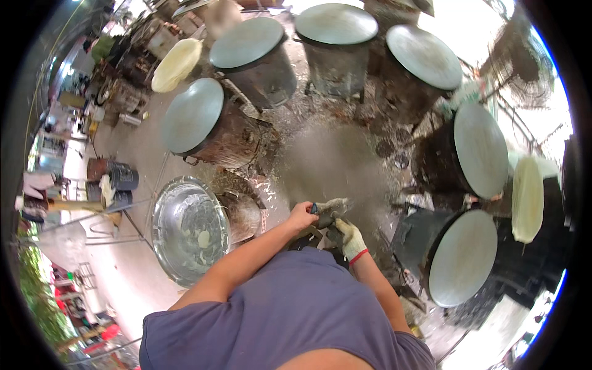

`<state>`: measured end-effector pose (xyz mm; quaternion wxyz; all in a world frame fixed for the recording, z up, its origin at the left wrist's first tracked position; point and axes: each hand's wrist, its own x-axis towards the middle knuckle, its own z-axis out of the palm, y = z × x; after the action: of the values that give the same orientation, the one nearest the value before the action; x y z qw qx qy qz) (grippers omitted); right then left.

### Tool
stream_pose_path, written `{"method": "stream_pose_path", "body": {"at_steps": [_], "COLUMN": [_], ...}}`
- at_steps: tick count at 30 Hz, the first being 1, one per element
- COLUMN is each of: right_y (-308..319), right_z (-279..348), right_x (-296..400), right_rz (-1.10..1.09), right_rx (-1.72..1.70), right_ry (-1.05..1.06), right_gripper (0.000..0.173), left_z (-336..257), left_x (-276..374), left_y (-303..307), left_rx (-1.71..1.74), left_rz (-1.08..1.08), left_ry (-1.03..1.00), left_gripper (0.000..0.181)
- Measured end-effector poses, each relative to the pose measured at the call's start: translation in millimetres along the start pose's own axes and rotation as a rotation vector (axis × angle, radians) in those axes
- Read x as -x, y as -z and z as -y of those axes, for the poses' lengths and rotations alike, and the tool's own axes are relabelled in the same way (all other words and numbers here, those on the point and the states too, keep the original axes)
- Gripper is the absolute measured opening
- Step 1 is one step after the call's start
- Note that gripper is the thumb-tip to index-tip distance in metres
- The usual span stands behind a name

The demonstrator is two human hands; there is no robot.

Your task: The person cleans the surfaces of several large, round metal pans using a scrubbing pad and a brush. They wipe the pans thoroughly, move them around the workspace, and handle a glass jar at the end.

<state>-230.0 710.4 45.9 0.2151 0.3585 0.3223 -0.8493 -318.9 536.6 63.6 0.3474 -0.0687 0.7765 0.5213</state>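
Bare, my left hand point(303, 216) grips the blue-edged cuff of a dirty work glove point(333, 206), whose fingers point to the right. My right hand point(350, 236) wears a soiled knit glove with a red cuff and is close beside the loose glove, its fingers at a dark part of it. Whether the right fingers pinch that part cannot be made out. Both hands are in front of my waist. Left of them stands a wide metal basin point(189, 231) with pale batter-like residue inside.
Round metal griddle plates on drum stoves arc around me, among them a left one point(194, 115), a far one point(336, 24) and a right one point(463, 259). Thin pale sheets hang at the left point(177, 65) and right point(527, 200). A fan point(525, 69) stands at far right.
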Motion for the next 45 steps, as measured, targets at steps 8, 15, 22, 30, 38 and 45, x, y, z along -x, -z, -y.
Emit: {"method": "stream_pose_path", "body": {"at_steps": [8,15,22,30,38,45], "right_y": [-135.5,-219.3,-272.1,-370.2,-466.3,-642.5], "right_z": [10.8,38.8,53.8,54.2,79.5,130.9], "right_x": [-76.3,-109.1,-209.7,-410.9,-440.1,-327.8], "right_rz": [0.057,0.025,0.141,0.189,0.42,0.613], "right_rx": [0.308,0.365,0.483,0.621,0.082,0.528], "right_ry": [-0.081,-0.083,-0.187,-0.234,-0.397,-0.048], "right_gripper": [0.034,0.036,0.032,0.025,0.014,0.018], "left_z": [-26.9,-42.2,-61.9,-73.0,-105.6,-57.3], "left_x": [-1.1,-41.3,-107.6,-215.6,-202.9,-28.8], "left_y": [132.8,229.5,289.8,357.4,399.2,337.8], "left_rx": [-0.267,-0.308,-0.44,-0.755,-0.404,-0.034], "left_rz": [-0.122,-0.455,-0.711,-0.99,-1.201,-1.387], "left_ry": [-0.207,-0.248,-0.299,-0.277,-0.251,0.062], "left_gripper": [0.026,0.027,0.012,0.014,0.02,0.012]}}
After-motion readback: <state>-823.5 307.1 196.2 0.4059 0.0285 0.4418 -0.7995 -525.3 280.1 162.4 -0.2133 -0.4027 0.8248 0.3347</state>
